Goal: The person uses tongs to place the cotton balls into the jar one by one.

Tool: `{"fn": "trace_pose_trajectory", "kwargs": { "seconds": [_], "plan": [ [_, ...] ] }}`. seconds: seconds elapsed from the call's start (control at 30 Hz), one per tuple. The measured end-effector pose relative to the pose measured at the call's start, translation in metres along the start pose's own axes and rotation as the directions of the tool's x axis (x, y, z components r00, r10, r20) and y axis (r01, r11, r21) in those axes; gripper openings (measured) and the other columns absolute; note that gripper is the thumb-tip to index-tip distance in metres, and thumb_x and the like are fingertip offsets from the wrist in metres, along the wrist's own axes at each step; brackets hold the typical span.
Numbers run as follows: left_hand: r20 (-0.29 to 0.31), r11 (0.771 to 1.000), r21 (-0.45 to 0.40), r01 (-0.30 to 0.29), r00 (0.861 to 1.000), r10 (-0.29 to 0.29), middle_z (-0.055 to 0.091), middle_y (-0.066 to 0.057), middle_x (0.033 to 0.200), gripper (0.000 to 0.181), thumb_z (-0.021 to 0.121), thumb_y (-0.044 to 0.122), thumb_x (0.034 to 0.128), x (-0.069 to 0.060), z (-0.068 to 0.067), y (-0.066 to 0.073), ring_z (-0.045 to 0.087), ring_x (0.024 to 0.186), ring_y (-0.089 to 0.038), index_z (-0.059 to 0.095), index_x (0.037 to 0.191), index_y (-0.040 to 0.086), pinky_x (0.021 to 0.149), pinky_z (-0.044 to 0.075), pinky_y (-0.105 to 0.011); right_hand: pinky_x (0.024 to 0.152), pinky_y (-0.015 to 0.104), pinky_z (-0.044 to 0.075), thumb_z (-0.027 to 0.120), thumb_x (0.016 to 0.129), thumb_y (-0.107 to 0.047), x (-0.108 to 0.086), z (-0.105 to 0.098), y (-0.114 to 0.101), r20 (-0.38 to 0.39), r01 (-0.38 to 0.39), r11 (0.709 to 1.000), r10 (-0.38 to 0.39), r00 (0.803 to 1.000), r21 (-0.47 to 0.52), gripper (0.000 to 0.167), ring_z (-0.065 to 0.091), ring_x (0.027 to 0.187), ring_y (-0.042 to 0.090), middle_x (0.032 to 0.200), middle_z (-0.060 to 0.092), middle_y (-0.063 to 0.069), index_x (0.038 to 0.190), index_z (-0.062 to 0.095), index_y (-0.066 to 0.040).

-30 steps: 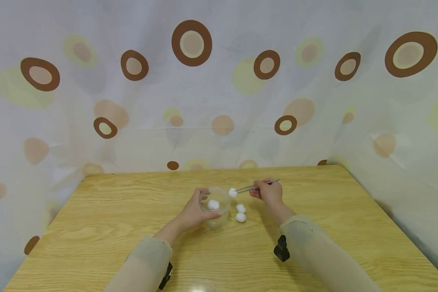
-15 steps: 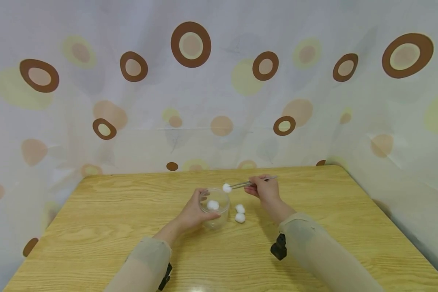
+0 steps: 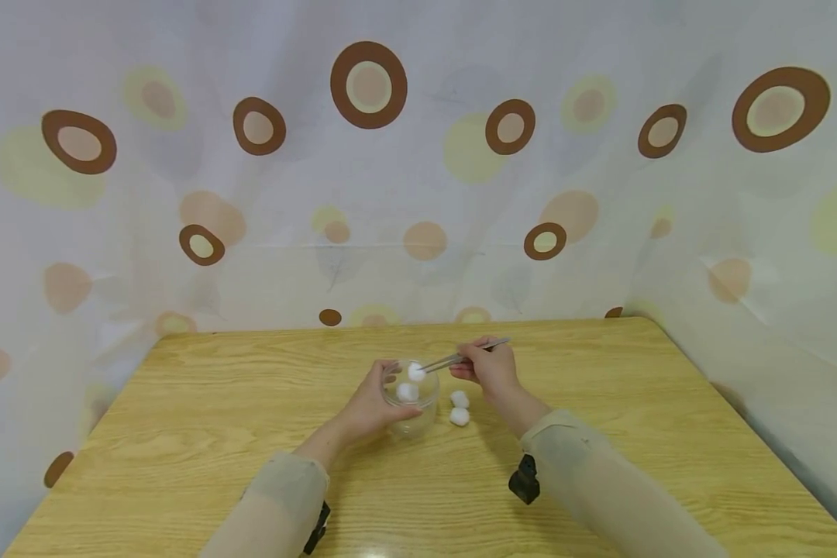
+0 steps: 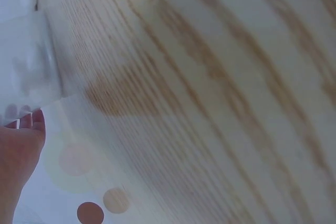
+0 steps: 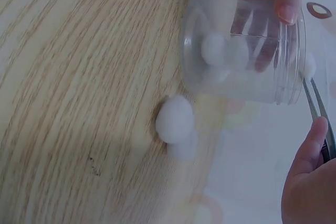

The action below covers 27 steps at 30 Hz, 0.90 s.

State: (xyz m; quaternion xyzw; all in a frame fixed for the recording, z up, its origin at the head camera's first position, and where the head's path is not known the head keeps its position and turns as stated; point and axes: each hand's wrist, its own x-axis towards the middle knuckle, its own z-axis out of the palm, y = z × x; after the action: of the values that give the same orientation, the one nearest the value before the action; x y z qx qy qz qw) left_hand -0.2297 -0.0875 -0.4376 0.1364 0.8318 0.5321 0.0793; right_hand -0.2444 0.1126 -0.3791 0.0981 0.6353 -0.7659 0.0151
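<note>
My left hand (image 3: 368, 407) grips a clear plastic jar (image 3: 420, 423) round its side, thumb near the threaded rim. My right hand (image 3: 491, 372) pinches metal tweezers (image 3: 450, 360). Between the tips is a white cotton ball (image 3: 415, 373), at the jar's mouth. Through the wall, in the right wrist view, several cotton balls (image 5: 214, 50) show inside the jar. Just right of it, two more cotton balls (image 3: 459, 417) lie close together on the table. The left wrist view catches only part of the jar (image 4: 31, 61) and some fingers.
The wood-grain table (image 3: 209, 434) carries the jar and the loose cotton balls. A pale curtain (image 3: 432, 186) with brown and cream circles hangs behind and along both sides. A black wrist device (image 3: 525, 480) sits at my right sleeve.
My right hand has moved left with the tweezers, carrying the cotton ball from right of the jar, past its rim, to its mouth. The left hand and jar have stayed in place.
</note>
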Motion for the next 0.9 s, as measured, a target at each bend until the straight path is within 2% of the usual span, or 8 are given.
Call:
{"fn": "trace_pose_trajectory", "kwargs": {
  "seconds": [0.33,0.53,0.9],
  "plan": [
    [-0.002,1.0,-0.006,0.003,1.0,-0.003,0.038,-0.012,0.145,0.087,0.079,0.028,0.075,-0.003,0.0,0.004,0.035,0.133,-0.036,0.027,0.141,0.005,0.105,0.035,-0.052,0.051,0.018,0.053,0.054,0.092,-0.004,-0.003,0.003,0.001,0.043,0.025,0.995,-0.021,0.999,-0.092,0.01,0.061,0.048,0.005,0.059,0.06,0.0,0.088,0.045,-0.001],
    [-0.011,1.0,-0.002,0.005,1.0,-0.005,0.038,-0.012,0.145,0.087,0.08,0.027,0.0744,-0.002,0.001,0.003,0.035,0.133,-0.036,0.027,0.141,0.006,0.105,0.034,-0.052,0.052,0.018,0.053,0.055,0.092,-0.005,-0.004,0.002,-0.001,0.037,0.022,0.994,-0.018,0.999,-0.103,0.01,0.062,0.049,0.006,0.06,0.06,0.0,0.089,0.046,0.0],
    [-0.002,1.0,0.007,-0.003,1.0,0.003,0.036,-0.012,0.146,0.088,0.08,0.028,0.0744,-0.002,0.0,0.002,0.034,0.134,-0.038,0.027,0.141,0.006,0.105,0.035,-0.052,0.057,0.019,0.054,0.055,0.093,-0.009,0.001,-0.025,-0.009,-0.003,0.016,0.996,-0.017,1.0,-0.089,0.011,0.063,0.054,0.007,0.065,0.059,-0.002,0.09,0.045,-0.003]
  ]
}}
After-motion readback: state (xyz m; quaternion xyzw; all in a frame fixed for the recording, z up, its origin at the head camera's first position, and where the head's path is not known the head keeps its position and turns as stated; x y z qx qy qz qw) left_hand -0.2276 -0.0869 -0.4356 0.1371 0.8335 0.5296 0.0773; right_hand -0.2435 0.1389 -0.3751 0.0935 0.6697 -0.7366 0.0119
